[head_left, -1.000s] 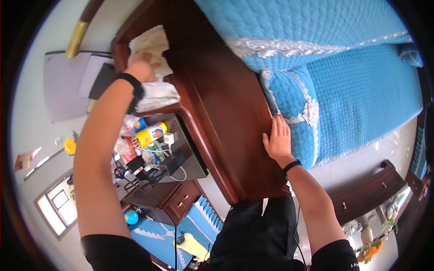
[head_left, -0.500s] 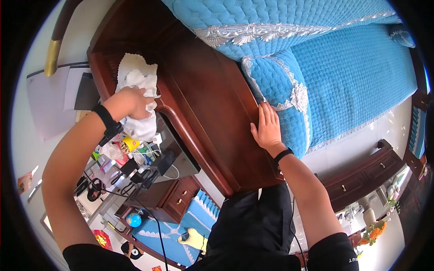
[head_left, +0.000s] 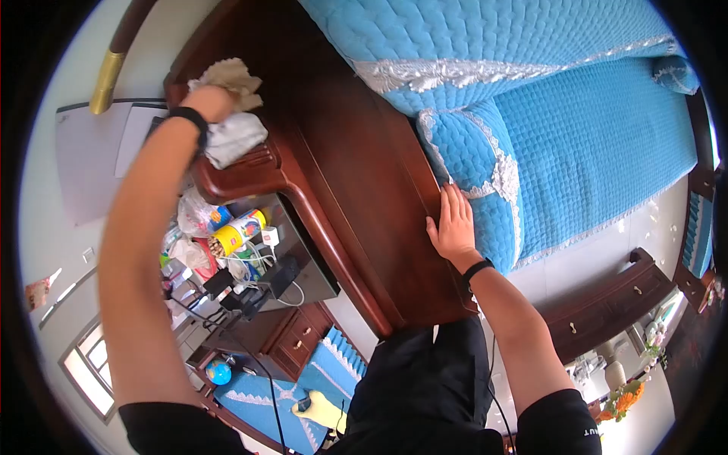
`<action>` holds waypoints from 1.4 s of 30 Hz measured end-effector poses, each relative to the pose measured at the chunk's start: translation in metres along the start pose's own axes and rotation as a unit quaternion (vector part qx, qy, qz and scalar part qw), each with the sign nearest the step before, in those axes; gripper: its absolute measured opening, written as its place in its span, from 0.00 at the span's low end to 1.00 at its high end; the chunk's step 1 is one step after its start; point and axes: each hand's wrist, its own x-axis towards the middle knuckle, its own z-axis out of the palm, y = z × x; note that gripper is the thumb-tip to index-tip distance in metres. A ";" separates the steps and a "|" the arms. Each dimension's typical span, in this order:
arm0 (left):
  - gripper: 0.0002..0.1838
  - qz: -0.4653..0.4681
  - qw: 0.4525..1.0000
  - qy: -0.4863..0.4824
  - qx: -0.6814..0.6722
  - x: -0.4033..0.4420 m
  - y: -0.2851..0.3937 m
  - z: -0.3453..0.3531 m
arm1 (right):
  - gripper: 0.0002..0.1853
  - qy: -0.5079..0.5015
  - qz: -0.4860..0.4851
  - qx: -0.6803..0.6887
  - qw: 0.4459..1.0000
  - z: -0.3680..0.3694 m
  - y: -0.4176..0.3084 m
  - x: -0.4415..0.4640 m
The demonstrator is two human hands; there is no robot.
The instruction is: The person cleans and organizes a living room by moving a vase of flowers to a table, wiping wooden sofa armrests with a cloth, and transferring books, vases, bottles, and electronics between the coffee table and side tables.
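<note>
My left hand [head_left: 211, 103] is on a pale crumpled cloth [head_left: 236, 139] at the far end of the dark red wooden armrest [head_left: 250, 176]. The cloth sticks out on both sides of the hand, which is closed over it, its fingers mostly hidden. My right hand [head_left: 455, 227] lies flat on the wooden seat [head_left: 364, 205], fingers extended, their tips by the edge of a blue pillow [head_left: 474, 152] with white lace.
A dark side table [head_left: 315, 277] beside the armrest bears a yellow canister [head_left: 241, 230], chargers, cables and plastic bags. A blue quilted cushion [head_left: 591, 144] covers the seat beyond the pillow. A wooden cabinet [head_left: 607, 311] stands at the right.
My left hand and the cloth moved down along the armrest in the middle frame, and are now back up toward its far end. My right hand stays on the seat by the pillow.
</note>
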 end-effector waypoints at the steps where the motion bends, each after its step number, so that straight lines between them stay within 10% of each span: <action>1: 0.20 0.042 0.994 0.057 0.088 0.011 0.024 -0.016 | 0.40 0.007 -0.003 0.001 1.000 0.002 -0.002 0.002; 5: 0.24 -0.239 0.960 0.029 -0.141 0.028 0.071 -0.020 | 0.41 -0.001 -0.011 -0.003 1.000 -0.001 0.000 0.001; 9: 0.20 -0.144 0.971 -0.039 -0.188 0.113 0.098 0.090 | 0.41 -0.002 -0.005 -0.006 1.000 -0.002 -0.003 0.002; 11: 0.21 -0.366 0.810 0.051 -0.456 0.141 0.130 0.104 | 0.41 0.000 -0.006 -0.016 1.000 -0.001 -0.002 0.000; 13: 0.23 -0.385 0.776 0.057 -0.497 0.103 0.138 0.051 | 0.41 -0.007 -0.004 -0.018 1.000 0.002 -0.001 0.000; 15: 0.32 -0.380 0.646 0.304 -0.588 0.128 0.127 0.060 | 0.41 -0.006 -0.007 -0.021 1.000 0.000 -0.001 0.000; 19: 0.39 -0.392 0.633 0.269 -0.612 0.159 0.120 0.053 | 0.41 -0.009 0.000 -0.024 1.000 0.003 -0.006 0.007; 24: 0.54 -0.406 0.685 0.332 -0.505 0.169 0.179 0.027 | 0.41 -0.011 -0.003 -0.038 0.999 0.006 -0.006 0.002; 33: 0.36 0.015 0.633 0.541 -0.554 0.192 0.193 0.038 | 0.41 -0.016 -0.005 -0.056 0.998 0.007 -0.011 0.005; 35: 0.34 0.045 0.670 0.466 -0.576 0.174 0.169 0.034 | 0.41 -0.019 -0.008 -0.057 0.998 0.006 -0.013 0.003; 37: 0.30 0.003 0.851 0.303 -0.430 0.157 0.148 0.020 | 0.41 -0.015 -0.008 -0.057 0.998 0.007 -0.013 0.005; 42: 0.26 0.020 0.886 0.424 -0.187 0.136 0.093 0.106 | 0.40 -0.012 -0.005 -0.052 0.999 0.004 -0.013 0.005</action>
